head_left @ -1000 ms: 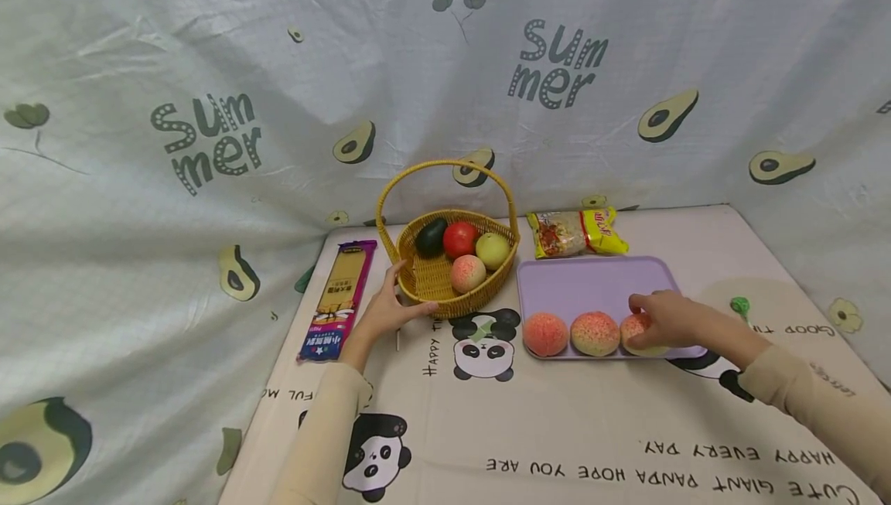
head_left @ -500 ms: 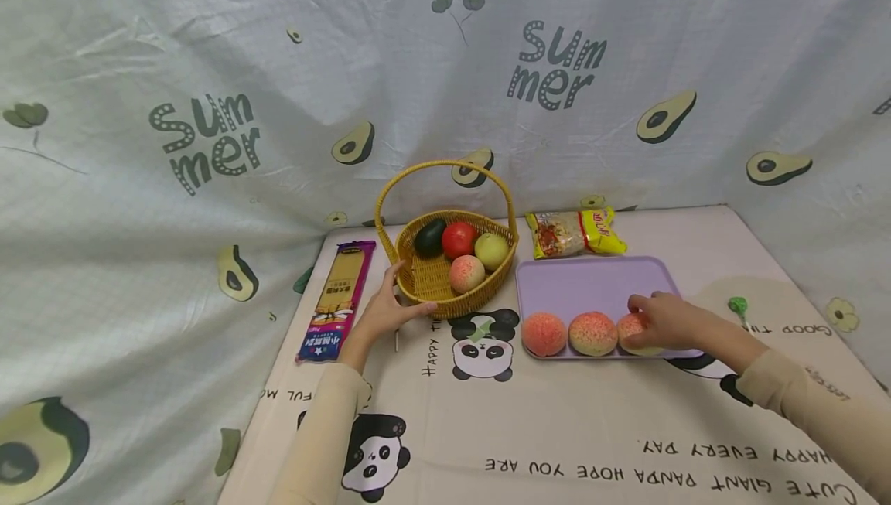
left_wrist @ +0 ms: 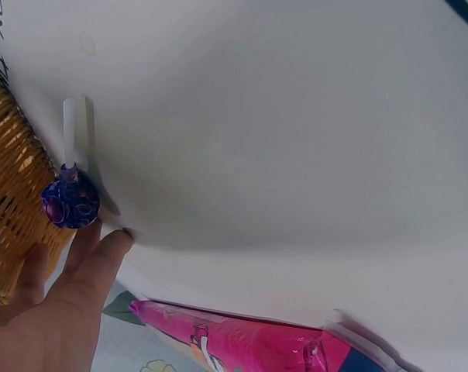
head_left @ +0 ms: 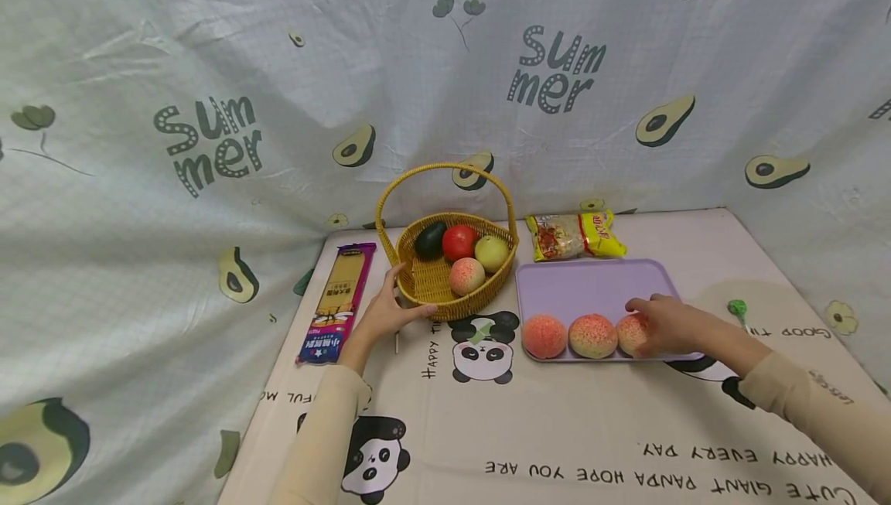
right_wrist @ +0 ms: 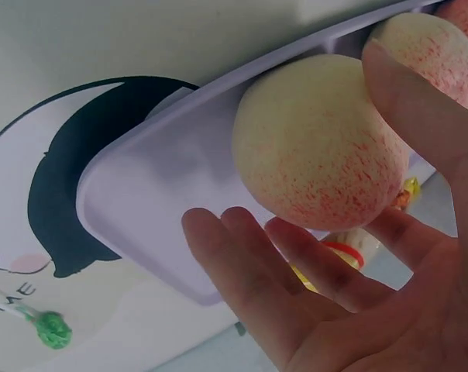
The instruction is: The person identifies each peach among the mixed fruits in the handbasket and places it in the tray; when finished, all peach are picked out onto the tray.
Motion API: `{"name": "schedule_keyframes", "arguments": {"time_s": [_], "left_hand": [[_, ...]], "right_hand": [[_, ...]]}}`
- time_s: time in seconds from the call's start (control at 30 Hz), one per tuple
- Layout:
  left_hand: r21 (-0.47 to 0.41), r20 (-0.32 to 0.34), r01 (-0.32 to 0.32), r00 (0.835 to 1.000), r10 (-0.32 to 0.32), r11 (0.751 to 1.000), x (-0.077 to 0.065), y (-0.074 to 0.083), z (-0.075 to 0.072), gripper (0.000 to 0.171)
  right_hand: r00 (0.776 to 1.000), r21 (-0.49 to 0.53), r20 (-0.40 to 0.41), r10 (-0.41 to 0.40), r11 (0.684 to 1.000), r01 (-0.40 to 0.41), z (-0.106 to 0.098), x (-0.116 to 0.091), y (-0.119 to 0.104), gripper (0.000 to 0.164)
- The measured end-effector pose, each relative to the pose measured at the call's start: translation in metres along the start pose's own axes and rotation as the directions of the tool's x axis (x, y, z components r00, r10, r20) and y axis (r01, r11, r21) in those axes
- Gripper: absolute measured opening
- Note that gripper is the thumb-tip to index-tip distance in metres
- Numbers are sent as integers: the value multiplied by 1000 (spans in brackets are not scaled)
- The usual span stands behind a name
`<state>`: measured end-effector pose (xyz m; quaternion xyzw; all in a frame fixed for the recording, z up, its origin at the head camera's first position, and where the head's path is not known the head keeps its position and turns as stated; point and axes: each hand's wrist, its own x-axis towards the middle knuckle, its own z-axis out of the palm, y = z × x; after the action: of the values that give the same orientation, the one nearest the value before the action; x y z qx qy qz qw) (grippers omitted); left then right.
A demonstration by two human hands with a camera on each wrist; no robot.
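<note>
My right hand [head_left: 664, 327] grips the rightmost peach [head_left: 630, 333] at the front of the purple tray [head_left: 592, 281]. In the right wrist view, the thumb lies against this peach [right_wrist: 311, 147] and the index finger reaches behind it; the other fingers spread below. Two more peaches sit left of it, a pink one [head_left: 544, 336] and a speckled one [head_left: 593, 336]. With fingers and thumb spread, my left hand [head_left: 383, 312] rests against the left front side of the wicker basket [head_left: 433, 282]. A blue-purple lollipop [left_wrist: 70, 200] lies beside its fingertips.
The basket holds a peach [head_left: 467, 276], a red round fruit [head_left: 460, 242], a yellow-green fruit [head_left: 491, 252] and a dark green one [head_left: 431, 239]. A pasta packet [head_left: 339, 300] lies left, a yellow food bag [head_left: 576, 235] behind the tray, a green lollipop [head_left: 738, 308] right.
My right hand has shifted slightly over the rightmost peach and hides more of its lower right side. The left hand, basket and tray keep their places.
</note>
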<state>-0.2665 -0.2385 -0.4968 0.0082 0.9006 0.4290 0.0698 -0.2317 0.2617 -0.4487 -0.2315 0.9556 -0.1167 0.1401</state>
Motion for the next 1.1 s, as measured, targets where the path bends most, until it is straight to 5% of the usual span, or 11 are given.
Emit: {"name": "schedule_keyframes", "arguments": {"time_s": [0.33, 0.63, 1.1], "left_hand": [[-7, -8, 3, 1000, -3, 1000, -2, -6, -7, 114], [-6, -11, 7, 1000, -7, 1000, -4, -10, -8, 113], [-37, -12, -4, 1000, 4, 999, -2, -2, 1, 112]], "right_hand": [[998, -7, 54, 10, 1000, -10, -48, 18, -25, 81], [996, -56, 47, -72, 996, 75, -97, 72, -91, 71], [977, -121, 90, -193, 972, 203, -95, 166, -179, 49]]}}
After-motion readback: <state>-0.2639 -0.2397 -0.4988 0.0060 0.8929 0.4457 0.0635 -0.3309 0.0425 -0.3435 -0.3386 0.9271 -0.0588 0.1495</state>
